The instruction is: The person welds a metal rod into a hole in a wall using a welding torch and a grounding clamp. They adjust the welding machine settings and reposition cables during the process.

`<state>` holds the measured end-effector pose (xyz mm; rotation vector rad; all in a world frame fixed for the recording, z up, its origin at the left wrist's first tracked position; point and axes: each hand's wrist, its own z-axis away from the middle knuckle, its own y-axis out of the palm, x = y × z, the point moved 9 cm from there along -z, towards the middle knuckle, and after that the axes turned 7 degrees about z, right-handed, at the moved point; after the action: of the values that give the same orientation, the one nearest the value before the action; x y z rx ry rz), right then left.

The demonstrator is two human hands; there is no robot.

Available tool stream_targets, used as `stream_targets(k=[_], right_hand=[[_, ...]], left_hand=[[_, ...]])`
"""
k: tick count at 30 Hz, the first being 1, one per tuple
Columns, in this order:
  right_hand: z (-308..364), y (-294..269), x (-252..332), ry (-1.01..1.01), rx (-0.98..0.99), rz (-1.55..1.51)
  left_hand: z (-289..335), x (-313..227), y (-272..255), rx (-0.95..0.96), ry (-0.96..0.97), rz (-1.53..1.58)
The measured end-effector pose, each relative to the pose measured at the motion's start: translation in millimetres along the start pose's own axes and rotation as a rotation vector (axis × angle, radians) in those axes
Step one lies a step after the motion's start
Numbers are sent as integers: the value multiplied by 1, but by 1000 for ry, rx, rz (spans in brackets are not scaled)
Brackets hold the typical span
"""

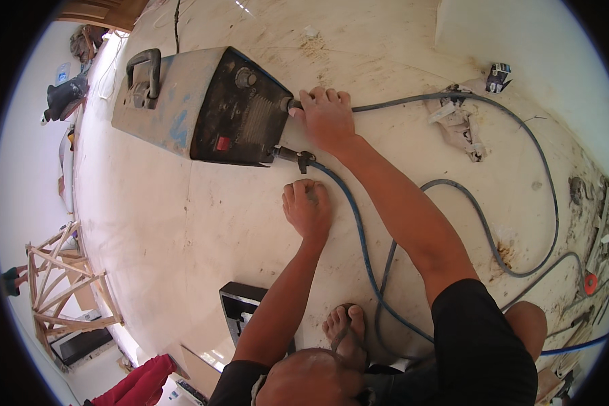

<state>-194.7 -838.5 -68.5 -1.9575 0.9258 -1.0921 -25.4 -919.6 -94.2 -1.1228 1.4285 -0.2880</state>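
A dusty grey welding machine (162,101) with a dark front panel (240,111), a knob and a red switch lies ahead, at the upper left. At its far socket, my right hand (328,120) closes around the plug (294,105) of a grey cable (413,100). The thumb reaches the panel's edge, and part of the plug is hidden under the fingers. In the nearer socket sits a second connector (287,153), with a bluish cable (350,196) running back toward me. Just below that connector my left hand (307,208) is curled into a loose fist, with nothing visible in it.
Cables loop across the pale floor on the right, near a grinder-like red disc (590,283). A black open case (240,304) lies by my left forearm. Crumpled cloth (461,128) rests near the wall. A wooden frame (71,284) and another person's red-clothed legs (139,382) are at left.
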Motion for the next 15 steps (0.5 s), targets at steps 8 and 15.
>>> stream_targets(k=[8, 15], right_hand=[[49, -16, 24, 125, 287, -293], [90, 3, 35, 73, 272, -269]], left_hand=[[0, 21, -12, -93, -168, 194], [4, 31, -8, -102, -292, 332]])
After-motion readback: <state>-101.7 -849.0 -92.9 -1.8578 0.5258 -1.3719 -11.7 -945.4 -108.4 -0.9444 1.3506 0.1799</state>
